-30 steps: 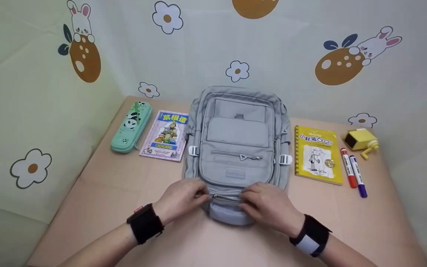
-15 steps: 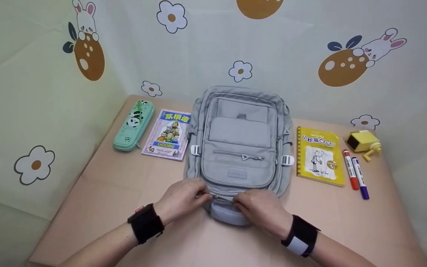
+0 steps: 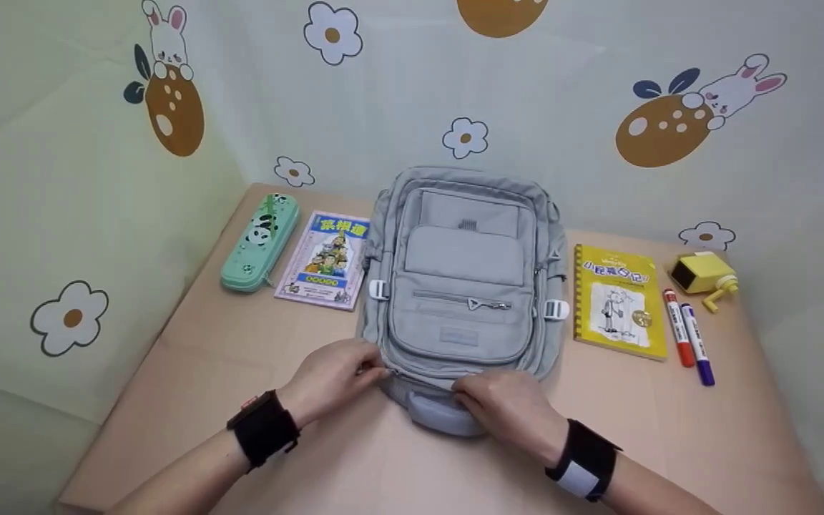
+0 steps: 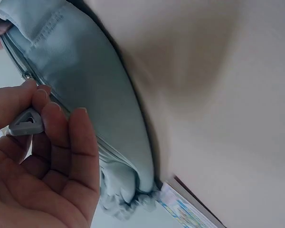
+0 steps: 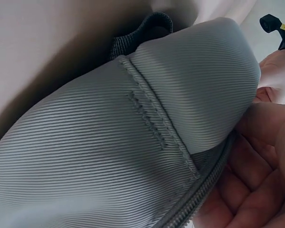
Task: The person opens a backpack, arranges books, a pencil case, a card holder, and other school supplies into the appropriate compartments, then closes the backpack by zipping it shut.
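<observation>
A grey backpack lies on the table, its padded handle toward the person. At the left of the near end, my left hand pinches the zipper by its grey triangular pull; the metal slider shows just past the fingertips. My right hand grips the fabric edge beside the handle. In the right wrist view, its curled fingers lie against the zipper teeth, next to the ribbed grey cloth.
Left of the backpack lie a green panda pencil case and a pink-bordered book. On its right are a yellow spiral notebook, a red marker, a blue marker and a yellow crank sharpener.
My left hand has moved left along the near-end zipper with the pull. My right hand first shifted a little left along the edge, then stayed nearly still.
</observation>
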A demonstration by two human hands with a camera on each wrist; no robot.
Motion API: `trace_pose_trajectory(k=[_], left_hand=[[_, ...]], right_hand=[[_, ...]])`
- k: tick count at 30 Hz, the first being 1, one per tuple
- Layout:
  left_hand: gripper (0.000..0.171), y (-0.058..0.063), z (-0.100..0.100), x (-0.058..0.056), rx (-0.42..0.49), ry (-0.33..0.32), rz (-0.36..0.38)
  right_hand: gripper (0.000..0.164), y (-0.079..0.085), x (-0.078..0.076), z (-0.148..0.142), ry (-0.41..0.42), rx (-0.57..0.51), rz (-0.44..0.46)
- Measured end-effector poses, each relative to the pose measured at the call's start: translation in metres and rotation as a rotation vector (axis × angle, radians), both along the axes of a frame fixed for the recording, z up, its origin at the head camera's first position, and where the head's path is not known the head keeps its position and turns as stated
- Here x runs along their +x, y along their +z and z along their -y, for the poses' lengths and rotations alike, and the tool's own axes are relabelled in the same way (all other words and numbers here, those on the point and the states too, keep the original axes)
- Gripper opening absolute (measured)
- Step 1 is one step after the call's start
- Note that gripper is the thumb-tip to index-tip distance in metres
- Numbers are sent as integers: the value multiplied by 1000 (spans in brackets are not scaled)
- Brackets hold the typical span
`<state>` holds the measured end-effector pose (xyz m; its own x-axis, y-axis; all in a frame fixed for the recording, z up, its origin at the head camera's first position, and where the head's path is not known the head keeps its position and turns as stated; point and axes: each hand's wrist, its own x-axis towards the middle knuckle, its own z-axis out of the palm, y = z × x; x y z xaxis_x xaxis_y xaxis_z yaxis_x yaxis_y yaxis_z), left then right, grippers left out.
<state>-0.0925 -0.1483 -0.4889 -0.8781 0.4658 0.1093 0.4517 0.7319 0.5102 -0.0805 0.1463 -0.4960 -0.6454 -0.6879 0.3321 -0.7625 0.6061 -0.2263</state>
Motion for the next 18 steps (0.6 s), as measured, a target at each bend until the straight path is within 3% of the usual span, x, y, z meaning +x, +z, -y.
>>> trace_pose_trajectory(k=[5,12,18], left_hand=[[10,-2,14,-5,-9,50,14],[4,-4,25,-12,6,156,92],[4,-4,27,-15,20,169,119]], right_hand=[[7,1,1,0,0,-6,1],[7,0,2,-1,12,-6,-31],[6,3,3,0,15,7,9]])
